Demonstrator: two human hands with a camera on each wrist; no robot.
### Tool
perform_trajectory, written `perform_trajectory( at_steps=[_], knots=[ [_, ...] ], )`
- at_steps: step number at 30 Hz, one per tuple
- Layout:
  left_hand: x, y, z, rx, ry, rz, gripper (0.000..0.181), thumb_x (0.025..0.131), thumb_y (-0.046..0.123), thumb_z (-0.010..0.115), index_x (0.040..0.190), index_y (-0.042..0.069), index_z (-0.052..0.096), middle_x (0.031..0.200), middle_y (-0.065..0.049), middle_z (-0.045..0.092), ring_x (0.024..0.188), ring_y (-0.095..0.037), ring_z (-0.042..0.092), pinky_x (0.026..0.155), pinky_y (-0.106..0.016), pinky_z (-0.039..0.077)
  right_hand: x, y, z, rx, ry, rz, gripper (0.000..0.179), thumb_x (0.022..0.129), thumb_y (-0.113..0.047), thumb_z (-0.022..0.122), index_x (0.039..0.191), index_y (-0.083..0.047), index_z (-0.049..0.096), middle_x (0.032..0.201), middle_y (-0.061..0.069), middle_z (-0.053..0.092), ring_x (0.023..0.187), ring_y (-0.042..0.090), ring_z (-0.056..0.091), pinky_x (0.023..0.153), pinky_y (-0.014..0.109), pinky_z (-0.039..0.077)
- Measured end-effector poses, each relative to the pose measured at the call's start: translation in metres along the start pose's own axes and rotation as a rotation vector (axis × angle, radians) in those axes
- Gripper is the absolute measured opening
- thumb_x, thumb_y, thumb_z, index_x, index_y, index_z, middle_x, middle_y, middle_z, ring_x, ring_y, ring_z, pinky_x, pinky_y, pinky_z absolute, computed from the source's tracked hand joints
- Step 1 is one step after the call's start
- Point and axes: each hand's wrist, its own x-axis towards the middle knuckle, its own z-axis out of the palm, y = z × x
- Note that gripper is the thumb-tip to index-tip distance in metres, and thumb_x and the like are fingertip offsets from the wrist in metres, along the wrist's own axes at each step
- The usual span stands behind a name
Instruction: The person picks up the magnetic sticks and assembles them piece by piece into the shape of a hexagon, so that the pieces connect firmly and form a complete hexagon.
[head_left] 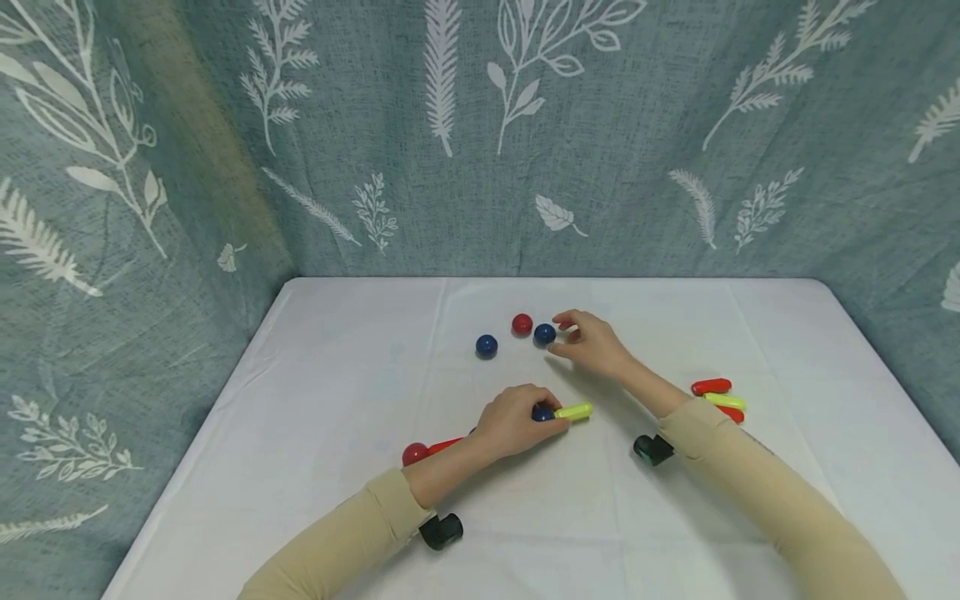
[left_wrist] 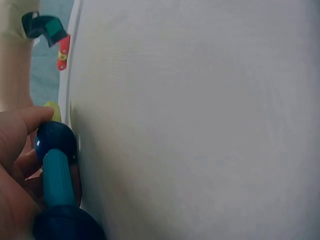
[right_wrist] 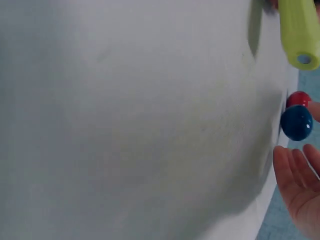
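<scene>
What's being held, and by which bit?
Left hand: a ball-and-rod chain, by the shiny dark blue ball beside the yellow rod. Right hand: nothing.

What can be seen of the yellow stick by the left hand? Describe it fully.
The yellow stick is a straight, yellow-green rod, seemingly plastic, with a round recess in its free end. It points toward the person's right, its other end against a blue ball held by the left hand. Whether that hand also touches the stick is unclear.

Curtained off, home or studio unclear: leaf-patterned grey-green fabric (head_left: 465, 217) fills the upper frame and left side, around a white-covered counter (head_left: 337, 375).
</scene>
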Motion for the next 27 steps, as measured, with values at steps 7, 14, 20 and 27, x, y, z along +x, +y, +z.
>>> perform_trajectory(
  at_steps=[7,14,20,27],
  knots=[
    [0.0,-0.001,0.001,-0.01,-0.003,0.011,0.023,0.087,0.035,0.073,0.099,0.016,0.074,0.089,0.007,0.065,0.08,-0.007,0.055,0.069,-0.024,0.044,0.014,-0.003,0.008,-0.063,-0.022,-0.007,0.047,0.088,-0.018,0.073,0.128,0.0,0.057,0.117,0.019,0.06,0.096,0.028,0.059,0.077,0.036,0.051],
    [-0.001,-0.003,0.001,-0.002,0.002,0.014,0.023,0.087,0.036,0.073,0.099,0.016,0.074,0.09,0.007,0.065,0.079,-0.007,0.055,0.068,-0.024,0.044,0.003,0.001,0.002,-0.04,-0.043,-0.036,0.039,0.087,-0.016,0.074,0.121,0.001,0.062,0.112,0.019,0.064,0.095,0.028,0.064,0.076,0.036,0.053],
    [-0.001,-0.005,0.0,-0.011,0.002,0.025,0.022,0.087,0.035,0.073,0.099,0.016,0.074,0.09,0.006,0.066,0.08,-0.008,0.056,0.07,-0.024,0.045,-0.021,0.01,-0.007,-0.002,-0.088,-0.017,0.041,0.086,-0.018,0.075,0.122,0.0,0.063,0.111,0.014,0.066,0.098,0.028,0.064,0.08,0.039,0.052],
    [-0.004,-0.011,-0.001,-0.016,0.018,0.026,0.021,0.087,0.035,0.073,0.097,0.016,0.074,0.09,0.006,0.066,0.081,-0.008,0.057,0.072,-0.026,0.046,-0.053,0.022,-0.015,0.036,-0.147,0.011,0.041,0.086,-0.017,0.074,0.123,-0.003,0.063,0.111,0.011,0.065,0.099,0.026,0.062,0.082,0.04,0.05]
  ],
)
